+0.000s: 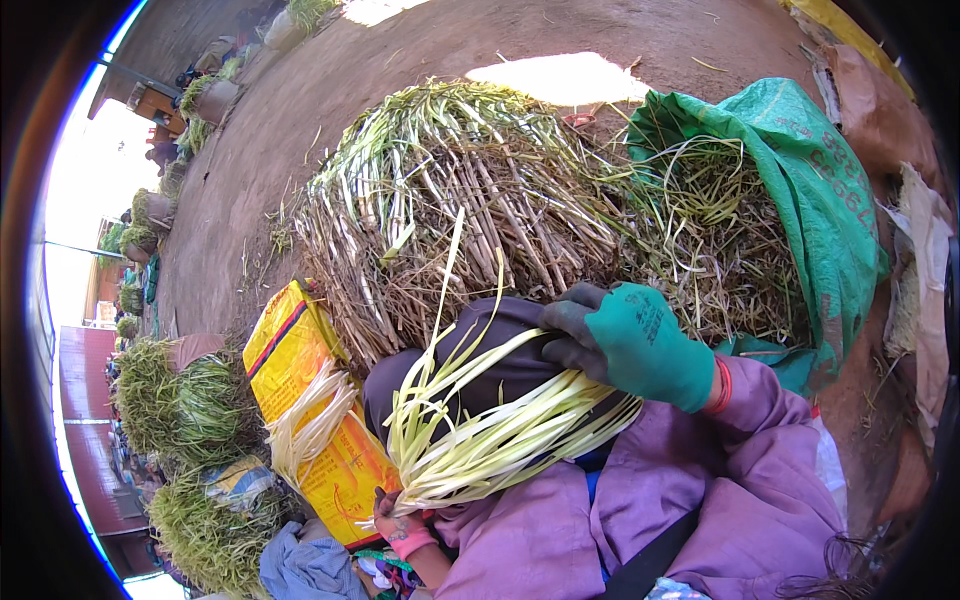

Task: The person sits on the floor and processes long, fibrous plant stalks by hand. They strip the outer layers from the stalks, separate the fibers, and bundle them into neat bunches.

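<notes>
A bundle of pale yellow-green leaf stalks (510, 442) lies across my lap. My left hand (405, 529), in a pink glove with dark fingers, is closed around the gathered white ends at the lower left. My right hand (637, 341) wears a teal glove with dark grey fingertips. Its fingers pinch a few strands over the bundle's far end, above my dark-trousered knee. Just beyond my knees stands a large heap of long stalks (480, 187), with brown, dirty lower parts and green tops. To the left, a smaller bunch of whitish strands (311, 427) rests on a yellow printed bag (319, 382).
An open green woven sack (817, 180) full of dry trimmings (727, 240) stands at the right and bears writing. Grassy bundles (210, 405) and a blue cloth (311, 566) lie at the left. Farther off, more bundles line the earth floor (247, 172).
</notes>
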The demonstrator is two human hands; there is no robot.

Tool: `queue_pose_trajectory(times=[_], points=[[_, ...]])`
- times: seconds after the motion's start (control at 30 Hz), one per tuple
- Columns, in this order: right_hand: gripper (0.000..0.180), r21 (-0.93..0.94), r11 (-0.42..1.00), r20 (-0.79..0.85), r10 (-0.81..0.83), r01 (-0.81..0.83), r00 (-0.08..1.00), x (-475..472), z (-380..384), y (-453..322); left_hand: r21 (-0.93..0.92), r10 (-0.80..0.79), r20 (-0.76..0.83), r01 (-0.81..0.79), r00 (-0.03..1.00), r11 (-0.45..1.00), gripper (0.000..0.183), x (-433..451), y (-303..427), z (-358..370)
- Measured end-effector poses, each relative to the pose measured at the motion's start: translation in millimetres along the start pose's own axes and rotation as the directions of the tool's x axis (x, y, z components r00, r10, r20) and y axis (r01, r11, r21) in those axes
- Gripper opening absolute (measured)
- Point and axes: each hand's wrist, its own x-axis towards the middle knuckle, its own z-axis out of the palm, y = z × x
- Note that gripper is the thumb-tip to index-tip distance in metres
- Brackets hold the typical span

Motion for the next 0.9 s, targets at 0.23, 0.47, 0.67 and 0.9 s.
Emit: queue_pose_trajectory(times=[0.23,0.47,0.67,0.9], points=[[0.019,-0.019,0.999,-0.074,0.031,-0.032,0.997,-13.2,12.2,8.4,-0.042,-0.018,0.006,0.018,1.000,0.999,0.002,-4.6,-0.3,10.1],[0.008,0.177,0.947,-0.205,0.303,-0.270,0.930,-4.2,0.1,41.3,-0.028,-0.037,0.026,0.038,0.999,0.999,0.009,0.9,-2.0,11.8],[0.016,-0.195,0.968,-0.273,-0.210,0.160,0.939,27.7,-32.7,16.5,-0.081,-0.117,0.174,0.133,0.978,0.988,0.030,18.5,4.4,-11.2],[0.025,-0.057,0.966,0.077,-0.248,0.253,0.966,60.2,-4.5,-10.9,-0.091,-0.100,0.059,0.105,0.993,0.990,0.004,15.4,-1.3,-4.3]])
